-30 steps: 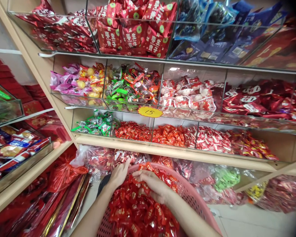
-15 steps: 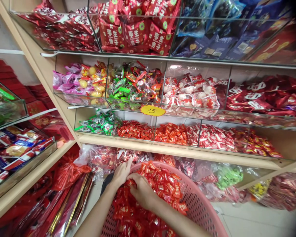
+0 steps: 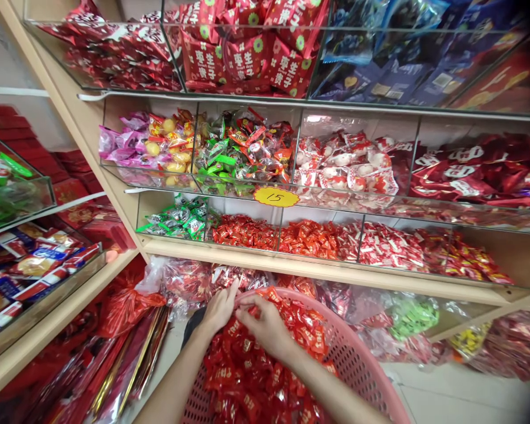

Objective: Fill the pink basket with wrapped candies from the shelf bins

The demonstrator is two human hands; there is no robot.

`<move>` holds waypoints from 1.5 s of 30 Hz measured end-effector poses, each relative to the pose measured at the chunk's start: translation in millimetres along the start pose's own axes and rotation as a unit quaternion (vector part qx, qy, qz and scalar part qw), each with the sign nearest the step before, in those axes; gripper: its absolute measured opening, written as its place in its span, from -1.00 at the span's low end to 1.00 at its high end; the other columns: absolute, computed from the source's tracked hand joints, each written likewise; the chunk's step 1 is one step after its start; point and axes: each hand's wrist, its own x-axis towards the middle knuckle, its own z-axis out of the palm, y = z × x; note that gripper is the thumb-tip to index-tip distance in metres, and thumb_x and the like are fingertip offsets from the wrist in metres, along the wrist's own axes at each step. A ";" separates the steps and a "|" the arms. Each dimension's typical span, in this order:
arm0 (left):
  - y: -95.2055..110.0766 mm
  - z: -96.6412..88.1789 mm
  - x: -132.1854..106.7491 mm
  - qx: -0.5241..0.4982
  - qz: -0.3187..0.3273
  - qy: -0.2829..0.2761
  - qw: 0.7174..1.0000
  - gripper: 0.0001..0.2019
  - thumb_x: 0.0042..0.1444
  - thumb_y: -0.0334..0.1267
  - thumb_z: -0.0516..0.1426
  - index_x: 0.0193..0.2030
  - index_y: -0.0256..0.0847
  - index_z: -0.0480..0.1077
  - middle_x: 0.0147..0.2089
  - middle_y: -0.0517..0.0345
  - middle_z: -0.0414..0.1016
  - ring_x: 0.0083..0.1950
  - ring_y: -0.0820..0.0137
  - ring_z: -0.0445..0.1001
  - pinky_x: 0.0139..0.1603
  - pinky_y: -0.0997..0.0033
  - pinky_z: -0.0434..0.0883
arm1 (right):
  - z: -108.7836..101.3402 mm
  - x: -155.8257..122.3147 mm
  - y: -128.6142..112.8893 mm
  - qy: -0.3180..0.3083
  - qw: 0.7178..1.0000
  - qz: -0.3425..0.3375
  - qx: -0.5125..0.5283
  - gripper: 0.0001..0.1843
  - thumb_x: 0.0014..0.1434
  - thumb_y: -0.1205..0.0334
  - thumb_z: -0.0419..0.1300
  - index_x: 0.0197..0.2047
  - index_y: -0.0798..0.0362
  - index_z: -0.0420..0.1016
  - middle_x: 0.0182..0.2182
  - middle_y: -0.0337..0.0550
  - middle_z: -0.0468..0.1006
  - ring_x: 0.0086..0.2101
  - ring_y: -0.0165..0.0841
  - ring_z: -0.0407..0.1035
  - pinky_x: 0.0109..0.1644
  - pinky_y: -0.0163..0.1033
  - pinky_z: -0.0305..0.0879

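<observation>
Basket (image 3: 357, 365): pink plastic, wall a fine grid of holes. Candies (image 3: 256, 371) heaped in it: glossy red wrappers, white characters. Price tag (image 3: 276, 196): yellow oval, black handwritten "15". Mixed sweets (image 3: 238, 154) behind the tag: green, red and clear wrappers. Round sweets (image 3: 152, 144) to their left: yellow, in pink and purple wrap. Top-row packets (image 3: 247, 59): red, white characters, green flower marks with yellow centres. Blue packets (image 3: 380, 70) beside those: dark blue. Shelf board (image 3: 335, 272): pale beige wood tone. Bagged sweets (image 3: 408, 315) low down: lime green.
</observation>
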 end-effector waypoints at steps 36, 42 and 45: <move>6.4 -7.3 1.9 -0.024 -0.043 0.031 0.998 -0.28 0.10 0.13 -0.42 -0.39 -0.24 0.44 -0.48 0.05 0.49 -0.31 0.31 0.43 -0.30 0.43 0.26 | -18.3 42.5 39.4 -0.054 0.955 -0.184 -0.226 -0.56 -0.01 0.53 -0.05 -0.07 0.01 0.33 -0.19 -0.17 0.46 -0.13 -0.37 0.29 0.02 -0.18 0.13; 12.6 -12.9 2.1 -0.030 -0.046 0.033 0.998 -0.31 0.10 0.15 -0.40 -0.27 -0.19 0.43 -0.46 0.09 0.48 -0.31 0.30 0.43 -0.26 0.40 0.27 | -25.9 25.6 16.8 -0.111 0.906 -0.223 -0.342 -0.68 0.21 0.12 -0.12 -0.05 -0.09 0.35 -0.08 -0.21 0.45 0.05 -0.31 0.16 0.18 0.03 -0.28; 16.9 -17.1 3.3 -0.024 -0.036 0.038 0.998 -0.33 0.10 0.15 -0.39 -0.25 -0.19 0.43 -0.42 0.09 0.49 -0.26 0.29 0.42 -0.20 0.38 0.26 | -36.4 25.7 4.0 -0.094 0.895 -0.241 -0.364 -0.58 0.20 0.03 -0.13 0.07 -0.06 0.24 0.03 -0.15 0.34 0.13 -0.28 0.02 0.19 0.04 -0.29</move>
